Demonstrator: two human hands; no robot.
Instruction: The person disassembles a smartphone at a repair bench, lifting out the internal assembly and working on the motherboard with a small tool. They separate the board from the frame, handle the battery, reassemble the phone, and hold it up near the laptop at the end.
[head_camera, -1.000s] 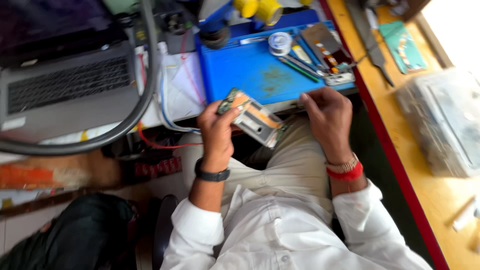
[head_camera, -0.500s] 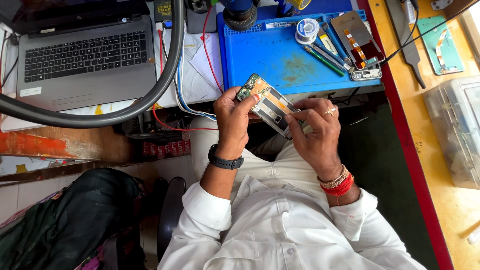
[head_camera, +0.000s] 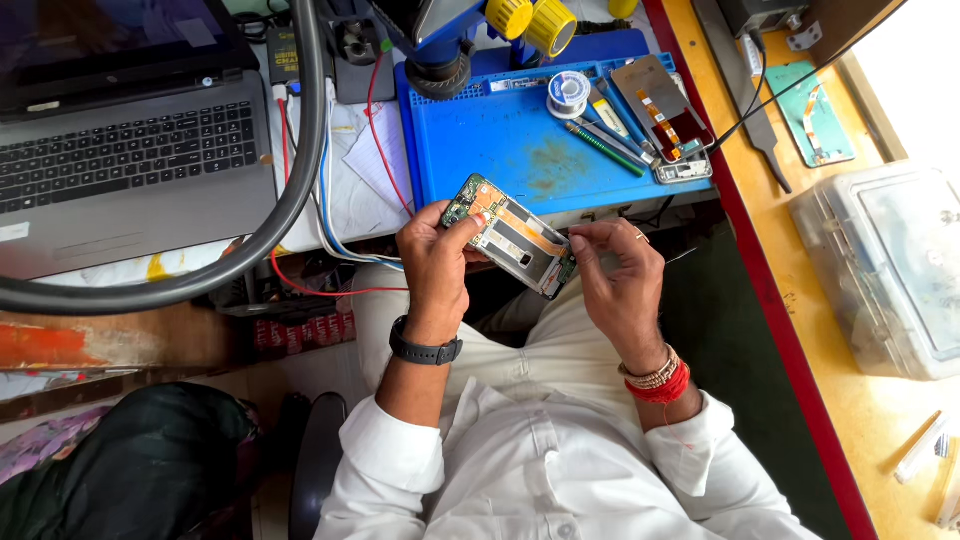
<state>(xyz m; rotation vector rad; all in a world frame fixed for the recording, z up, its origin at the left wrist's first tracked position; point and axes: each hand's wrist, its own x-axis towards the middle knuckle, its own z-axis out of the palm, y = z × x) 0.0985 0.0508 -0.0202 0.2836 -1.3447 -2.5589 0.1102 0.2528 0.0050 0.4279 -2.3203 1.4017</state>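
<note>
Gripped between both hands over the lap, opened phone (head_camera: 512, 237) pinched by left hand (head_camera: 437, 262) at its upper end and right hand (head_camera: 620, 280) at its lower corner, just below blue mat (head_camera: 500, 150), laptop (head_camera: 130, 150) off left.

A dark laptop screen (head_camera: 110, 40) stands top left; a detached phone display (head_camera: 662, 108) lies on the blue mat (head_camera: 500, 150).
</note>
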